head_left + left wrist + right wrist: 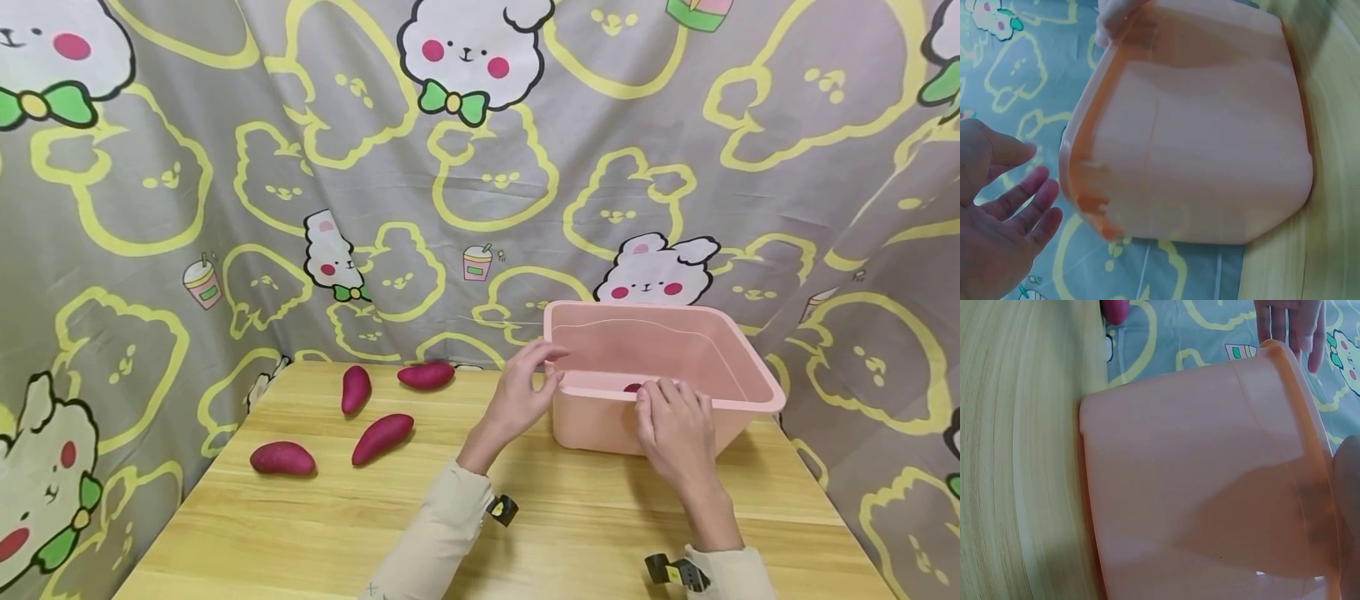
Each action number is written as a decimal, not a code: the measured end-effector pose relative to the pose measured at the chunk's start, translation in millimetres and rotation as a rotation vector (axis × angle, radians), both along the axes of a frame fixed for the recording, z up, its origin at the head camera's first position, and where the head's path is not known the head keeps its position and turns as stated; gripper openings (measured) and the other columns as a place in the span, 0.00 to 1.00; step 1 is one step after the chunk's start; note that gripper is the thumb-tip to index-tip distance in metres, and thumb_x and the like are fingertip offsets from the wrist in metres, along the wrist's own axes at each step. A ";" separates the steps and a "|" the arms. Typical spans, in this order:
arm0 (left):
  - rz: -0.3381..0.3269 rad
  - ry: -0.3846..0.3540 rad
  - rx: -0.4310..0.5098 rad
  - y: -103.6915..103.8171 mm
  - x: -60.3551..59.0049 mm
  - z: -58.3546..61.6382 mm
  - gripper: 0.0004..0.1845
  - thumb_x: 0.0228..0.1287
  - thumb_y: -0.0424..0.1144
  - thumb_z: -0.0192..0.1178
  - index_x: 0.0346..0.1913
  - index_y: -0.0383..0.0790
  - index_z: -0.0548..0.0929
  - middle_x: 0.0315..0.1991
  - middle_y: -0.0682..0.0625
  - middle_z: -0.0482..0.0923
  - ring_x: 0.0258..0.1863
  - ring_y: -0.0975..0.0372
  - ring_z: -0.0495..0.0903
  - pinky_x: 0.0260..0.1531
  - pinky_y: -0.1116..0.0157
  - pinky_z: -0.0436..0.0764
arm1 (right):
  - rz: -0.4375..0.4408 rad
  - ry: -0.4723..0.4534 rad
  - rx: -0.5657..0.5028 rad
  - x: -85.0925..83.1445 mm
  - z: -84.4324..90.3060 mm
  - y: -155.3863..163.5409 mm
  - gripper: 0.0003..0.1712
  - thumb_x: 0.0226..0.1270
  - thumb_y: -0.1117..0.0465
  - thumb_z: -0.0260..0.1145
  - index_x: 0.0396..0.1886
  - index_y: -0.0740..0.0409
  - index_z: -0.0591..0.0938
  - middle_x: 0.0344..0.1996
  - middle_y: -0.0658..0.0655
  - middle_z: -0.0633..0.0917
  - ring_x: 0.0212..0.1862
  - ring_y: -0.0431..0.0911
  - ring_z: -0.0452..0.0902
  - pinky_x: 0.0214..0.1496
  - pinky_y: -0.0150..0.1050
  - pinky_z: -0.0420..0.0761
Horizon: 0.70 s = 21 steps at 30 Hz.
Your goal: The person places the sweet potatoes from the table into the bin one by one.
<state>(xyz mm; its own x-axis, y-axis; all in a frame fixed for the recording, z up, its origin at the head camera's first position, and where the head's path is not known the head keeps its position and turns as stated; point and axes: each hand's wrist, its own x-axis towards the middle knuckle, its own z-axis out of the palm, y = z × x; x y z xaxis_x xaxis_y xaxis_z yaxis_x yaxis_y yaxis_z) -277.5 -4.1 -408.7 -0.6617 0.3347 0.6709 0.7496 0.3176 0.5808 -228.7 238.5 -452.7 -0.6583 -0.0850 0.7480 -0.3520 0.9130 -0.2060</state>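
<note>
A pink plastic basin stands on the right of the wooden table. A bit of a purple sweet potato shows inside it, just behind the front rim. My left hand hovers by the basin's near-left corner with its fingers spread and holds nothing. In the left wrist view the left hand is clear of the basin. My right hand lies flat against the front wall, fingertips at the rim. The right wrist view shows mostly the basin.
Several purple sweet potatoes lie on the table's left half: one at the back, one upright-looking, one in the middle, one nearest the left edge. A cartoon-rabbit cloth hangs behind and beside the table.
</note>
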 end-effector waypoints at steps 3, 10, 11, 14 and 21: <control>0.019 0.011 0.010 -5.5 1.7 -2.6 0.15 0.67 0.25 0.64 0.55 0.37 0.85 0.51 0.46 0.82 0.49 0.53 0.82 0.51 0.56 0.80 | 0.001 0.003 -0.001 0.4 0.1 1.0 0.15 0.78 0.57 0.49 0.34 0.59 0.76 0.33 0.61 0.80 0.42 0.62 0.73 0.48 0.59 0.67; 0.051 0.021 0.015 -20.6 6.7 -15.5 0.13 0.68 0.27 0.65 0.53 0.35 0.85 0.51 0.46 0.82 0.52 0.55 0.82 0.56 0.58 0.78 | 0.008 0.019 -0.006 -0.4 -0.2 3.2 0.14 0.77 0.58 0.49 0.34 0.59 0.76 0.32 0.60 0.79 0.41 0.61 0.72 0.48 0.59 0.66; 0.051 0.014 0.013 -23.1 7.1 -17.2 0.13 0.68 0.26 0.64 0.53 0.35 0.85 0.51 0.46 0.82 0.52 0.55 0.82 0.56 0.58 0.78 | 0.009 0.022 -0.005 -0.5 -0.4 3.3 0.14 0.78 0.57 0.49 0.34 0.59 0.76 0.32 0.60 0.79 0.41 0.61 0.72 0.48 0.59 0.66; 0.052 -0.004 0.005 -31.1 7.2 -22.3 0.13 0.68 0.27 0.64 0.53 0.35 0.85 0.52 0.47 0.82 0.52 0.54 0.81 0.55 0.56 0.79 | 0.012 0.029 0.002 -0.9 -0.9 3.1 0.15 0.78 0.57 0.49 0.34 0.59 0.76 0.31 0.60 0.78 0.40 0.61 0.72 0.48 0.58 0.66; 0.069 0.008 -0.034 -53.8 4.4 -30.6 0.13 0.68 0.28 0.64 0.54 0.36 0.85 0.51 0.47 0.83 0.51 0.50 0.81 0.53 0.53 0.79 | 0.015 0.027 0.007 -2.4 -1.5 2.3 0.16 0.79 0.57 0.47 0.34 0.59 0.77 0.31 0.59 0.79 0.40 0.61 0.72 0.47 0.58 0.66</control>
